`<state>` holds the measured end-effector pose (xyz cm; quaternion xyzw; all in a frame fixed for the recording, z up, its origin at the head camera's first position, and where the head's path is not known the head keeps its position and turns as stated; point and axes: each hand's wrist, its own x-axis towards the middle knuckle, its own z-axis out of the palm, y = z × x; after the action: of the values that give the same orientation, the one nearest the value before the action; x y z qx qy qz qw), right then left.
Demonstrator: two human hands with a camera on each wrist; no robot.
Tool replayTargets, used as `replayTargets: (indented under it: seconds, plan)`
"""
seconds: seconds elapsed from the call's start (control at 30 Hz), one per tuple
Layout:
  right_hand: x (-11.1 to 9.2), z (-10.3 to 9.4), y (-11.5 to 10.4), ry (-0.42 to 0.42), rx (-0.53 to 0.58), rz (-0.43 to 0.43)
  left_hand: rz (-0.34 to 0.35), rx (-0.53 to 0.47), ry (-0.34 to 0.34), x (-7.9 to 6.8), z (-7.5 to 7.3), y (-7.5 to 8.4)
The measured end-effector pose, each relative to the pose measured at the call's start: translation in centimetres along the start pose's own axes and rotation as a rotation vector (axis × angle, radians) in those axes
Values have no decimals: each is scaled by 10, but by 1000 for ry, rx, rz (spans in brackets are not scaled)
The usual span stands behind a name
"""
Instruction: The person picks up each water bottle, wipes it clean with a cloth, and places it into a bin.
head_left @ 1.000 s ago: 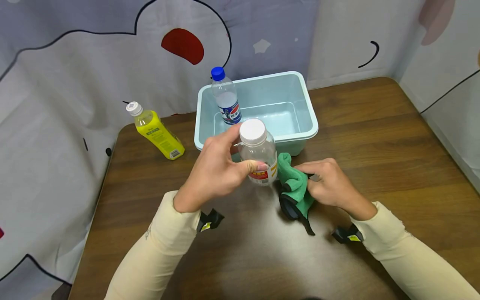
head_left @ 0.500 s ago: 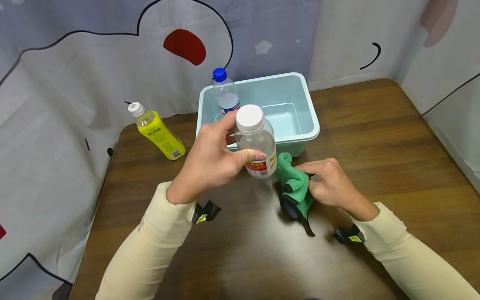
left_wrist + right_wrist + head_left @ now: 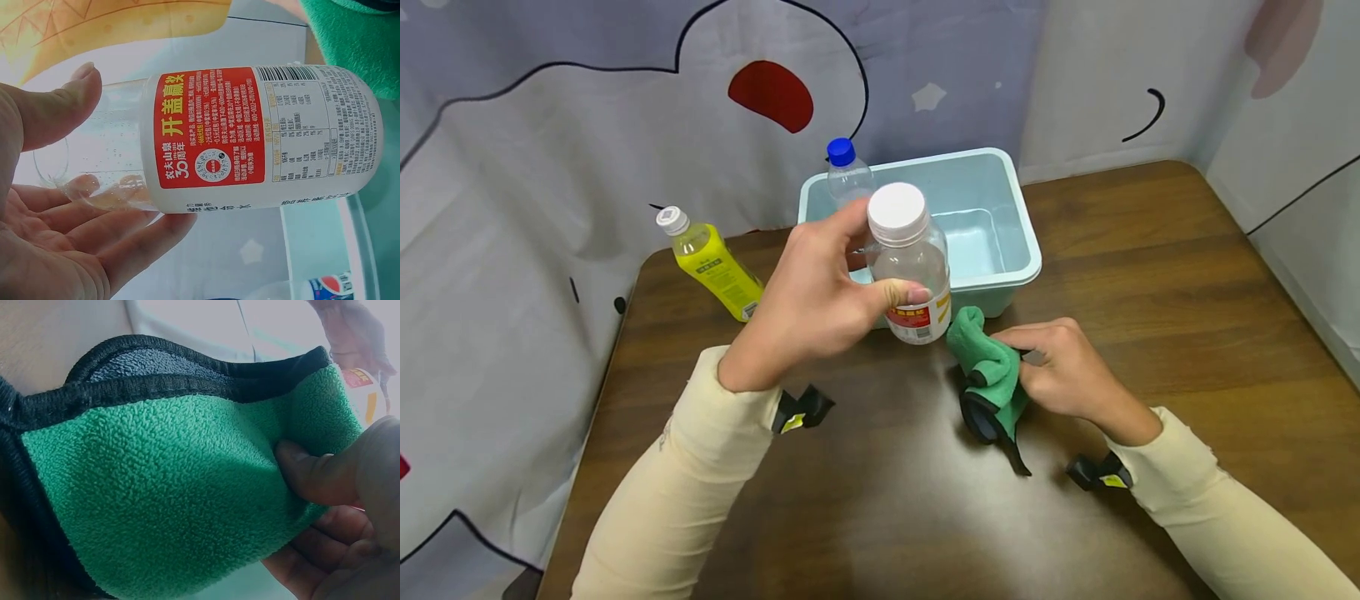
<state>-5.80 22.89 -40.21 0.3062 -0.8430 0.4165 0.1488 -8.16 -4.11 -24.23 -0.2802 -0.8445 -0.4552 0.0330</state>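
My left hand [image 3: 827, 296] grips a clear plastic bottle [image 3: 917, 258] with a white cap, thumb on one side and fingers round the other. Its red-and-white label [image 3: 212, 125] faces the left wrist camera. The bottle is raised, overlapping the near rim of a light blue basin [image 3: 1026, 271] in the head view. To the right, my right hand [image 3: 1067, 367] pinches a green cloth [image 3: 992, 358] with black edging. In the right wrist view the thumb presses into the fuzzy green side of the cloth, and a grey inner face shows at the fold.
A blue-capped bottle [image 3: 850, 177] stands in the basin's left side, partly hidden by my left hand. Left of the basin, a yellow bottle [image 3: 718, 271] with a white cap is on the wooden table [image 3: 1150, 275]. A patterned curtain [image 3: 587, 150] hangs behind.
My left hand has lifted the clear bottle up and slightly left, away from the cloth, now covering more of the blue-capped bottle. The right hand and cloth have stayed nearly still.
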Motion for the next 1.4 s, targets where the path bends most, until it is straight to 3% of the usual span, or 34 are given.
replayTargets:
  seconds: [0.3, 0.7, 0.87, 1.4]
  plan:
    - [-2, 1, 0, -6, 10, 0, 10, -18, 16, 9, -7, 7]
    - [-2, -3, -3, 1, 12, -1, -47, -10, 48, 23, -8, 10]
    - [-5, -4, -4, 1, 13, 7, -49, -28, 72, 27, -6, 9]
    - [-7, -3, -6, 15, 36, 4, -96, 42, 117, 46, 1, -1]
